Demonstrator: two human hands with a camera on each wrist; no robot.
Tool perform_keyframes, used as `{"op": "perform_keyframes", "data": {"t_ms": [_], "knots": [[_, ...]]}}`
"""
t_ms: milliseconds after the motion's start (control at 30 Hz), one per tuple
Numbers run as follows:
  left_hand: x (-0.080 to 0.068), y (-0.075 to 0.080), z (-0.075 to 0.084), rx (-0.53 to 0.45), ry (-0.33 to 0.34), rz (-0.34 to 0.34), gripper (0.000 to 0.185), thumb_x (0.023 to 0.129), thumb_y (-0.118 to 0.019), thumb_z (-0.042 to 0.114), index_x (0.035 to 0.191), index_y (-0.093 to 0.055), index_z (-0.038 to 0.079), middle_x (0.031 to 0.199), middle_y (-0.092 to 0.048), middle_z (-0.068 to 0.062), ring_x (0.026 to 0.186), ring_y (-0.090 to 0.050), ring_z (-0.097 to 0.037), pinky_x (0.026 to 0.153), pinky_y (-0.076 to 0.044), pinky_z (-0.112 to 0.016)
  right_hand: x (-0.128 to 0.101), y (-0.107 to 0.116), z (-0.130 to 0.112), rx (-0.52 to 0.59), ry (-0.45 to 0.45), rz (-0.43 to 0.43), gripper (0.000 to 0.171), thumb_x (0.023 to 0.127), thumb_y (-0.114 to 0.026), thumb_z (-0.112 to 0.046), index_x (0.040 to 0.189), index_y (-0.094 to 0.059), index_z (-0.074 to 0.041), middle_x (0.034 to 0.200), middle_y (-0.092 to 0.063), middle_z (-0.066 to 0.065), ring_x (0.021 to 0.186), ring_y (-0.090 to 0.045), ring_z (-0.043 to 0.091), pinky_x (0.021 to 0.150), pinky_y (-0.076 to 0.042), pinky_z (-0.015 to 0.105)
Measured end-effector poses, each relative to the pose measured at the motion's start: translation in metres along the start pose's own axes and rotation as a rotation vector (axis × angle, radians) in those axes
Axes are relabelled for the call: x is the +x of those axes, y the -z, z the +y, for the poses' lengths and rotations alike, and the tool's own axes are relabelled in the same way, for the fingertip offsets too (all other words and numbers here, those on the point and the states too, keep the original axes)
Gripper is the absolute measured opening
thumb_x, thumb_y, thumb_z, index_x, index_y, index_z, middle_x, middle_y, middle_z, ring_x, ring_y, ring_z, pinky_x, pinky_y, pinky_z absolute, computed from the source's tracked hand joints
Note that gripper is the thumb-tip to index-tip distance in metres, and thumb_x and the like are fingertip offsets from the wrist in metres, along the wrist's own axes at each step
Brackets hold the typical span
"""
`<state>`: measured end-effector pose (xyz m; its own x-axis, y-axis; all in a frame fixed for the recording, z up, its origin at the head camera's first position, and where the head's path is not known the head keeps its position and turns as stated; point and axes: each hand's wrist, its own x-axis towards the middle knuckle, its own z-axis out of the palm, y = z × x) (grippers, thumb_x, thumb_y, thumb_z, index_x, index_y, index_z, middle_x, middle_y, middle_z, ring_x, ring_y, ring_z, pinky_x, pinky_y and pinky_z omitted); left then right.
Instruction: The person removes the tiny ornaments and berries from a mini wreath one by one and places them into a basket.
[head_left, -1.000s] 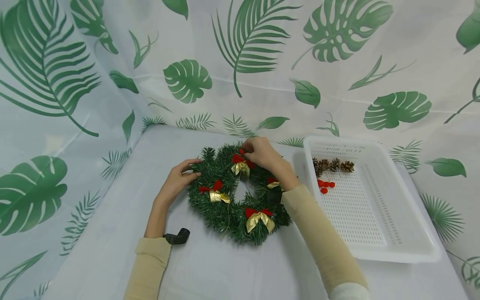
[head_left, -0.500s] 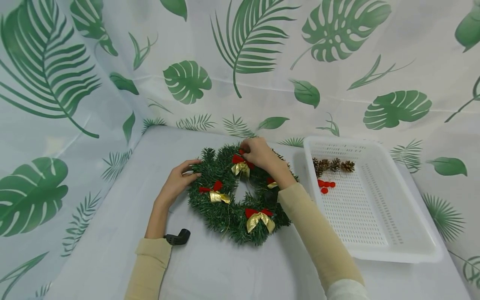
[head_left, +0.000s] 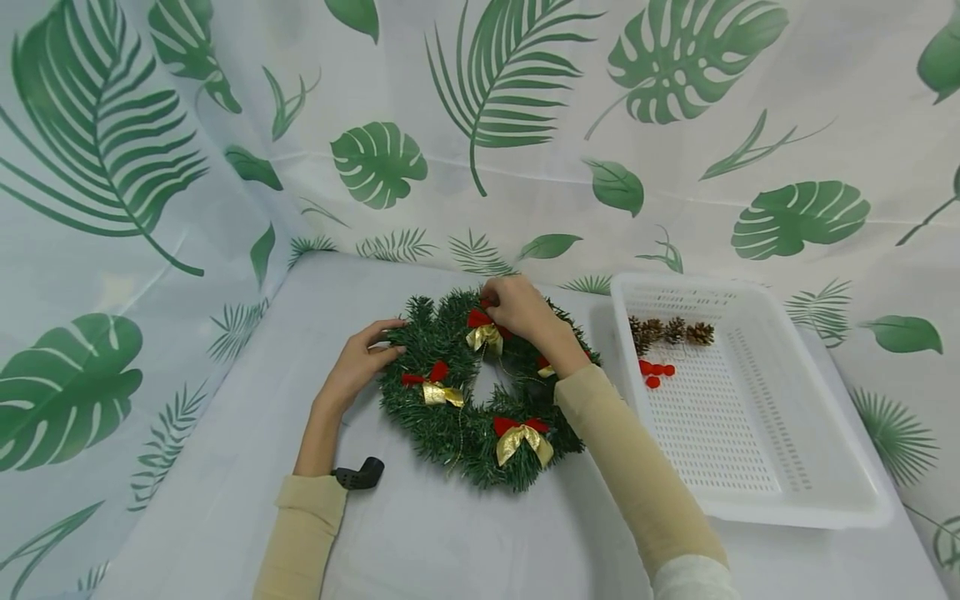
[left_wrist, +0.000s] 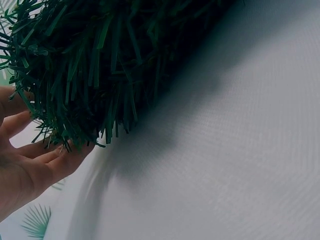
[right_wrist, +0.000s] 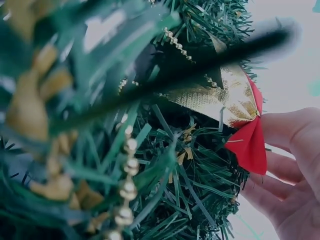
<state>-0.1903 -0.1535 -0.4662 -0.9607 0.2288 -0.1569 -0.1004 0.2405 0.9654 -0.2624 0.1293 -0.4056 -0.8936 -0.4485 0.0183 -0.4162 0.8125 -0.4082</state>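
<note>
A green tinsel wreath [head_left: 420, 421] lies on the table, trimmed with several red-and-gold bows and a gold bead string [right_wrist: 130, 165]. My left hand [head_left: 358, 360] holds its outer left edge. In the left wrist view, the fingers [left_wrist: 62, 162] reach in under the green tips. At the far side, my right hand [head_left: 517, 307] pinches at the red part of the top bow [head_left: 486, 337]. The right wrist view shows one fingertip right behind the knot of this bow [right_wrist: 245, 112], with the other fingers behind the greenery. A left bow [head_left: 441, 393] and a front bow [head_left: 525, 442] sit in the wreath.
A white perforated basket [head_left: 795, 507] stands right of the wreath. Inside, at its left side, lie several pinecones [head_left: 699, 334] and several small red balls [head_left: 653, 382]. A leaf-printed curtain [head_left: 540, 200] hangs behind the table. A black wrist camera [head_left: 362, 473] sits on the left wrist.
My right hand stays at the top bow, shifting only slightly, and the right forearm has moved a little left. The left hand keeps its place on the wreath's edge.
</note>
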Motion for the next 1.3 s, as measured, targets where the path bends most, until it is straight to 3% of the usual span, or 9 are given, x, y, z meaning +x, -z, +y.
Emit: {"op": "perform_keyframes", "data": {"t_ms": [267,600,1000,1200,1300], "knots": [[-0.008,-0.004,0.023,0.021,0.015,-0.007,0.051,0.105,-0.057,0.007,0.154,-0.046,0.006,0.162,-0.036,-0.022,0.137,-0.052,-0.042,0.082,-0.048,-0.033,-0.002,0.006,0.0,-0.021,-0.014,-0.014,0.026,0.099,-0.067,-0.007,0.123,-0.072,0.003,0.117,-0.073,0.02,0.106,-0.07,0.033,0.091,-0.057,0.045],[0.003,-0.002,-0.002,-0.003,-0.008,0.0,0.052,0.105,-0.06,0.013,0.155,-0.047,0.016,0.163,-0.035,-0.018,0.134,-0.056,-0.038,0.08,-0.049,-0.033,-0.005,0.007,0.003,0.006,0.004,0.009,0.025,0.095,-0.065,-0.001,0.119,-0.071,0.006,0.119,-0.065,0.025,0.108,-0.064,0.038,0.089,-0.056,0.048],[0.001,0.0,-0.003,-0.002,-0.007,-0.016,0.051,0.106,-0.058,0.015,0.156,-0.047,0.017,0.164,-0.033,-0.021,0.134,-0.055,-0.038,0.081,-0.049,-0.034,-0.013,0.016,0.006,0.036,0.008,0.039,0.025,0.095,-0.065,0.003,0.119,-0.069,0.007,0.121,-0.064,0.025,0.108,-0.063,0.039,0.089,-0.055,0.048],[-0.007,-0.002,0.013,0.011,0.006,-0.026,0.052,0.106,-0.055,0.01,0.157,-0.043,0.009,0.163,-0.032,-0.025,0.136,-0.052,-0.042,0.083,-0.049,-0.035,-0.019,0.022,0.008,0.01,0.009,0.048,0.027,0.096,-0.064,0.002,0.122,-0.07,0.004,0.113,-0.064,0.023,0.088,-0.061,0.033,0.074,-0.051,0.043],[-0.015,-0.004,0.026,0.022,0.01,-0.028,0.052,0.106,-0.056,0.009,0.156,-0.044,0.007,0.162,-0.033,-0.025,0.136,-0.053,-0.043,0.084,-0.049,-0.035,-0.022,0.025,0.008,-0.01,0.016,0.056,0.027,0.095,-0.064,0.001,0.122,-0.07,0.003,0.112,-0.065,0.023,0.088,-0.062,0.032,0.074,-0.052,0.043]]}}
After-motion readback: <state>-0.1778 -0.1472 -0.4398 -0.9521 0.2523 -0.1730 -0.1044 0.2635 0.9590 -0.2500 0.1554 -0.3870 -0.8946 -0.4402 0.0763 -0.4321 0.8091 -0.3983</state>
